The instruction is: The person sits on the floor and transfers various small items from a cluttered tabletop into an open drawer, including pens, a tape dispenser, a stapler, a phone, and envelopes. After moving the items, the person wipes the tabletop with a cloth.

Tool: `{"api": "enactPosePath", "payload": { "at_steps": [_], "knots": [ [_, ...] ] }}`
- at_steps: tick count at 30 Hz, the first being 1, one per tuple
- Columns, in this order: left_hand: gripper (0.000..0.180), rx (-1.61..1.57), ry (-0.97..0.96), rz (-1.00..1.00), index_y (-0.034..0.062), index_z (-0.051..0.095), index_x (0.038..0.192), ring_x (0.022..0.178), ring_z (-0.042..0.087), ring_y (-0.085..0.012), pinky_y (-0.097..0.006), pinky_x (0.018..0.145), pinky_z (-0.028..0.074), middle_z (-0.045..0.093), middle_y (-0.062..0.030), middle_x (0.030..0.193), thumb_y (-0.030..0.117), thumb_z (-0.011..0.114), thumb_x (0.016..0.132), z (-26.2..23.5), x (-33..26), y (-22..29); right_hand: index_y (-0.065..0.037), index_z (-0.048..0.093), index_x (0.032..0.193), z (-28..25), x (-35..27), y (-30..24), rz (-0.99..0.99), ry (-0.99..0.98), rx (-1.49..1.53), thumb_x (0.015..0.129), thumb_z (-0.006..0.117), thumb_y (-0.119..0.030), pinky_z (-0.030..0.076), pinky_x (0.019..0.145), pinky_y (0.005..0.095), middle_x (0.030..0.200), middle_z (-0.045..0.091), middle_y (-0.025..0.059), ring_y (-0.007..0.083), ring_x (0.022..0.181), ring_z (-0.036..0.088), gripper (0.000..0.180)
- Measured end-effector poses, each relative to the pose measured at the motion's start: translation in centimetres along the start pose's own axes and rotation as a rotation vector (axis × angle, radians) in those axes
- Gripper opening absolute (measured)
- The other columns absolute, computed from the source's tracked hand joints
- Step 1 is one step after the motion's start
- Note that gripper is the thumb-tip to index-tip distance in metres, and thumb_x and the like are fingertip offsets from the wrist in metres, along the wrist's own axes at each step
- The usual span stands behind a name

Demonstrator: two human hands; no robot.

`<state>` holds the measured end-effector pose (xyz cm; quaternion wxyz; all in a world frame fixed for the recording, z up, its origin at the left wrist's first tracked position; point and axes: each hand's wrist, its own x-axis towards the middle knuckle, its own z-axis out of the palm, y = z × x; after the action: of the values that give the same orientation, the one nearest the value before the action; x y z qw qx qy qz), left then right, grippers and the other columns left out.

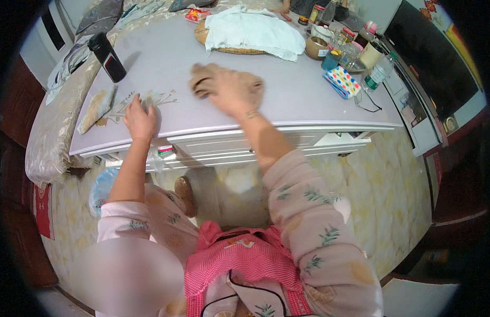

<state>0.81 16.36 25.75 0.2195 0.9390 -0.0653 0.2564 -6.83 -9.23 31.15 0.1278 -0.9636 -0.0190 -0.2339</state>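
Note:
A crumpled brown cloth (250, 84) lies on the pale lavender tabletop (171, 68). My right hand (230, 94) presses down on it, slightly smeared by motion, with the cloth bunched around the fingers. To its left, my left hand (140, 117) rests on the table near the front edge, fingers stretched out and holding nothing. A printed floral pattern (163, 99) shows on the surface by those fingers. Left of that hand lies a folded, stained whitish cloth (97, 110).
A black bottle (107, 58) stands at the back left. A white cloth (253, 31) covers a round woven tray (201, 37) at the far side. Jars crowd the right end, beside a clear water bottle (379, 72) and a dotted packet (341, 82). A sofa (57, 127) borders the left.

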Motion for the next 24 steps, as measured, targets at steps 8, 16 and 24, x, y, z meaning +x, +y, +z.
{"api": "enactPosePath", "payload": {
  "at_steps": [8, 16, 24],
  "knots": [
    [0.053, 0.077, -0.127, 0.012, 0.0061, 0.048, 0.129, 0.123, 0.042, -0.0299, -0.046, 0.103, 0.029, 0.054, -0.015, 0.124, 0.03, 0.057, 0.083, -0.4, 0.4, 1.1, -0.006, 0.063, 0.106, -9.2, -10.1, 15.3, 0.369, 0.059, -0.259, 0.074, 0.062, -0.028, 0.047, 0.084, 0.0458, 0.099, 0.064, 0.0203, 0.038, 0.092, 0.061, 0.039],
    [0.053, 0.181, -0.143, 0.076, 0.0081, 0.049, 0.128, 0.127, 0.036, -0.0313, -0.048, 0.104, 0.027, 0.049, -0.0119, 0.131, 0.039, 0.054, 0.086, -0.7, -0.3, 2.6, -0.001, 0.064, 0.097, -9.0, -12.0, 11.7, 0.437, 0.05, -0.287, 0.074, 0.061, -0.032, 0.047, 0.08, 0.0467, 0.095, 0.064, 0.0235, 0.0401, 0.086, 0.061, 0.039],
    [0.057, 0.218, -0.194, 0.09, 0.0093, 0.045, 0.132, 0.132, 0.03, -0.0311, -0.049, 0.106, 0.024, 0.042, -0.0128, 0.137, 0.046, 0.049, 0.088, 0.6, 0.2, 1.4, -0.001, 0.064, 0.087, -1.1, -8.4, -6.0, -0.02, -0.05, 0.057, 0.074, 0.068, -0.029, 0.048, 0.079, 0.0416, 0.09, 0.063, 0.0166, 0.0329, 0.091, 0.059, 0.031]
  ]
}}
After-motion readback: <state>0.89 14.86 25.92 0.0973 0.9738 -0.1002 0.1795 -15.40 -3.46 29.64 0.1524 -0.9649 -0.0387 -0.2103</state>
